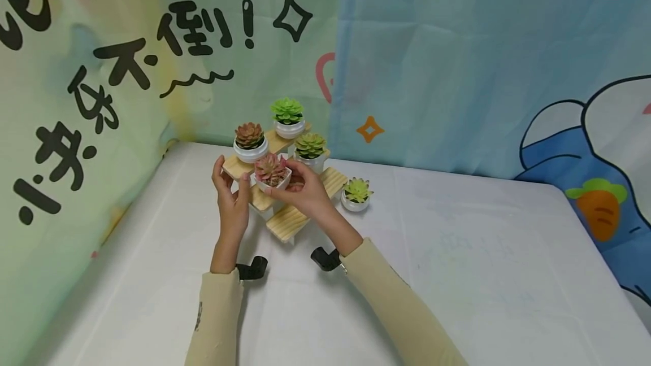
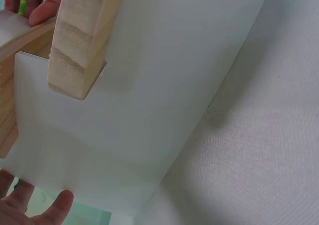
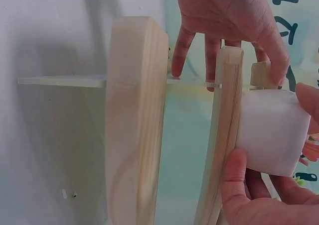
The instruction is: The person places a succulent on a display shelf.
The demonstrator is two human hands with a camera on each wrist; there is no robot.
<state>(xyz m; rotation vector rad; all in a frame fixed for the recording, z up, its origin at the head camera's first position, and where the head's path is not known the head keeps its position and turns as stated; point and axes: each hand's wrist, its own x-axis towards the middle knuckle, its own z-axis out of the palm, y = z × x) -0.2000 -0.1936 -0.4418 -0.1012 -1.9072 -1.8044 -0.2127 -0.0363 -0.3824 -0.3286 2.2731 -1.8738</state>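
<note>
A tiered plant stand with pale wooden slats and white side panels stands on the table. My right hand grips a white pot with a pink succulent at the left part of the middle slat. In the right wrist view, that pot is against the slat, with fingers on two sides of it. My left hand is at the stand's left end, its fairly straight fingers touching the side panel. Parts of the right hand's fingers are hidden behind the pot.
On the top slat sit a reddish-brown succulent and a bright green one. A yellow-green succulent occupies the middle slat's right part. Another small potted succulent stands on the white table, right of the stand. Printed cloths hang behind.
</note>
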